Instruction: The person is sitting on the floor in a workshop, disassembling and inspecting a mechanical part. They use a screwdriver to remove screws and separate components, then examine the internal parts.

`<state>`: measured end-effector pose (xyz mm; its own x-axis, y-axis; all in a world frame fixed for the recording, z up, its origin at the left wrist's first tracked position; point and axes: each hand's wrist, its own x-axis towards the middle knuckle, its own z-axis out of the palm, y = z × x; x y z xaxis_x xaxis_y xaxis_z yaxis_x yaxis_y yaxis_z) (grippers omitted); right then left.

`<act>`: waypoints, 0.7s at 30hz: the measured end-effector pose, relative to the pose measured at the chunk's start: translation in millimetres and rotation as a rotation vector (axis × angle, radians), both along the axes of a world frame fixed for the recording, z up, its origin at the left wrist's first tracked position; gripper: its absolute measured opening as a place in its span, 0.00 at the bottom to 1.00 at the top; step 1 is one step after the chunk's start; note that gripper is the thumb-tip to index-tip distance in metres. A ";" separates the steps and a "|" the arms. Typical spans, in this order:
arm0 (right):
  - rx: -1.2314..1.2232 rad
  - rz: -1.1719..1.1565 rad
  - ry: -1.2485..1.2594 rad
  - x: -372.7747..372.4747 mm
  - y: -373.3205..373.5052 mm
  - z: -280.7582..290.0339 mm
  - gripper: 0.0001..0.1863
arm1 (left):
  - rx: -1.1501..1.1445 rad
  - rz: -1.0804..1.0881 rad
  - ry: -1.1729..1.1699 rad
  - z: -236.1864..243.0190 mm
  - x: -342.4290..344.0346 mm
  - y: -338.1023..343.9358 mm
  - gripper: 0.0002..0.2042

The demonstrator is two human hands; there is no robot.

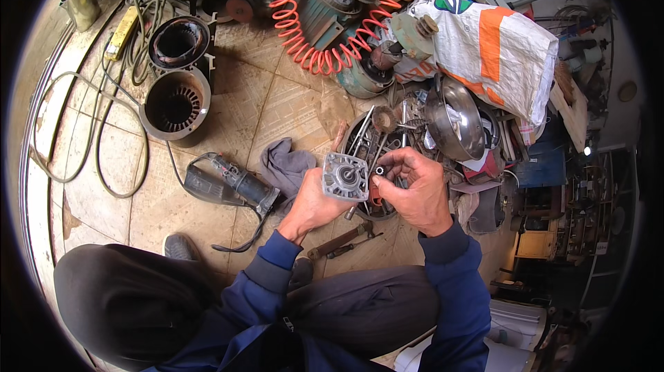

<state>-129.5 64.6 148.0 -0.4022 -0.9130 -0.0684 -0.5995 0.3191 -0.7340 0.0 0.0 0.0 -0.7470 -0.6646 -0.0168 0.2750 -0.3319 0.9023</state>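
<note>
Hands over a tool tray: my left hand grips a square metal motor cover, my right hand pinches a small socket just beside it.

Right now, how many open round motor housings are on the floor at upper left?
2: one stator housing with visible windings, the other housing just behind it. More may hide in the clutter.

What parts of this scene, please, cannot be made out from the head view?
- Small piece at the right hand fingertips: too small to identify.
- Back of the metal end cover: hidden by the left hand.
- Contents of the tool tray: partly hidden by both hands.
- Shelves at right: dark, bent by the fisheye rim.
</note>
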 end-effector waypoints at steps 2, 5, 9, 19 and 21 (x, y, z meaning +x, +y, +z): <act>0.004 0.006 0.016 0.8 -0.6 1.3 0.12 | -0.006 0.002 -0.007 -1.1 -0.4 0.7 0.11; 0.009 0.012 0.028 1.3 -1.0 2.2 0.13 | -0.014 -0.002 -0.017 -1.3 -0.4 1.7 0.11; -0.018 0.050 0.087 -0.5 -2.0 1.0 0.12 | 0.031 -0.001 -0.005 5.6 0.2 0.4 0.11; -0.008 0.072 0.156 3.0 -4.3 5.2 0.11 | 0.072 -0.075 0.021 3.0 0.2 -3.0 0.11; -0.007 0.074 0.147 3.4 -4.5 5.5 0.11 | 0.066 -0.081 0.027 1.6 -0.3 -3.2 0.11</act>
<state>-126.2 60.1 153.5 -0.3390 -0.9407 -0.0077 -0.7224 0.2655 -0.6385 -0.3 -3.2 1.6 -0.7988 -0.6005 -0.0375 0.2690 -0.4122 0.8704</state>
